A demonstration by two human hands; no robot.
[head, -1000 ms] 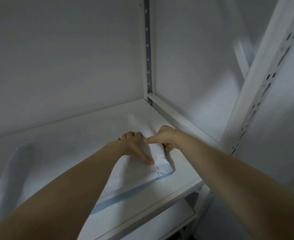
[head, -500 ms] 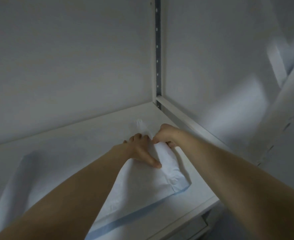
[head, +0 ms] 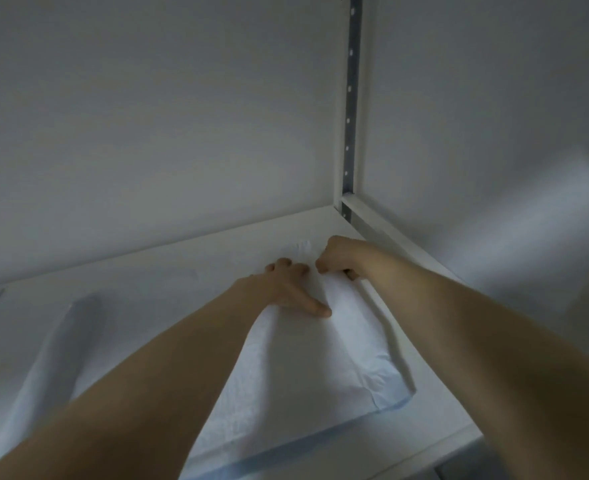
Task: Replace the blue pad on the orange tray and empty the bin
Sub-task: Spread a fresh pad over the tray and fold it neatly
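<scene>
Setting: a white shelf (head: 196, 268) in a dim rack, seen from above; a drilled metal post (head: 351, 116) stands at its far right corner.
Pad: the pad (head: 320, 368), white on top with a blue border along its near edge, lies flat on the shelf toward the right side. It looks thick enough to be a stack or a folded sheet; which of the 2 cannot be told.
Right grip: the right grip (head: 338, 256) is clenched, thumb and forefinger nipping the pad's top layer at its far end, probably to peel off 1 sheet.
Left grip: the left grip (head: 286, 289) rests on the pad just beside the right, thumb stretched flat on the surface. Its fingertips are hidden behind the knuckles, so whether they press or pinch cannot be told. Its likely job is to hold the rest down while the top layer lifts.
Other item: a pale folded sheet (head: 54, 358) lies at the left of the shelf, well apart from the pad.
Stage: early, by this view; a fresh pad is being fetched. Neither orange tray nor bin is in view.
Risk: thin layers cling, so 2 may lift together.
</scene>
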